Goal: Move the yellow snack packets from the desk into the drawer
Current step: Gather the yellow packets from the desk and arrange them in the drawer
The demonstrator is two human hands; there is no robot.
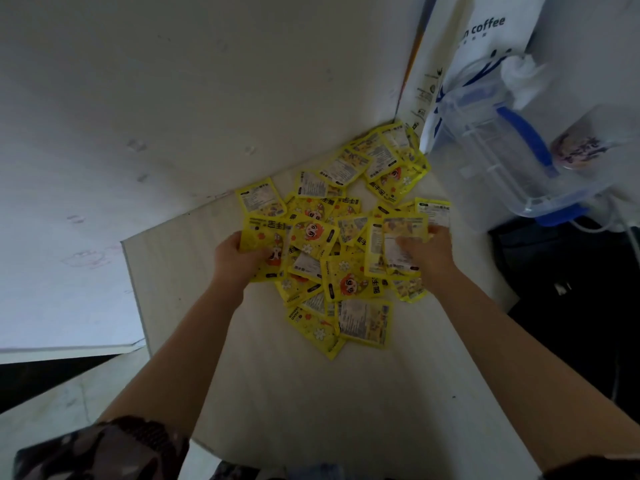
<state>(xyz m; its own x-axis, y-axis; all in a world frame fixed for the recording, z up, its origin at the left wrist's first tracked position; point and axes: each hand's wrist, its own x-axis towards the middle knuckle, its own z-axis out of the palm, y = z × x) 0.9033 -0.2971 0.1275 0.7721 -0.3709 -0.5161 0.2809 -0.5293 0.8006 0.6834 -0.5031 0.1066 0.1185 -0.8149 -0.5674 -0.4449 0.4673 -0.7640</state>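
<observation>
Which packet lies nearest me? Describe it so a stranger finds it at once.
Start at the desk and find the yellow pile of packets between the left hand and right hand. Follow the pile to its near tip. The nearest packet sticks out there diagonally, flower side up, beside one showing its grey printed back.

Single head view, no second camera to overlap. Camera sat above and behind both hands, looked forward and steeply down along forearms. Left hand (239, 258) and right hand (427, 249) lay near frame centre, close below lens. Packets (332, 244) between and beyond hands; desk (294, 393) filled lower middle. Wide-angle lens bent wall (173, 98) beyond hands. Sleeve (104, 448) cut bottom-left corner.
</observation>
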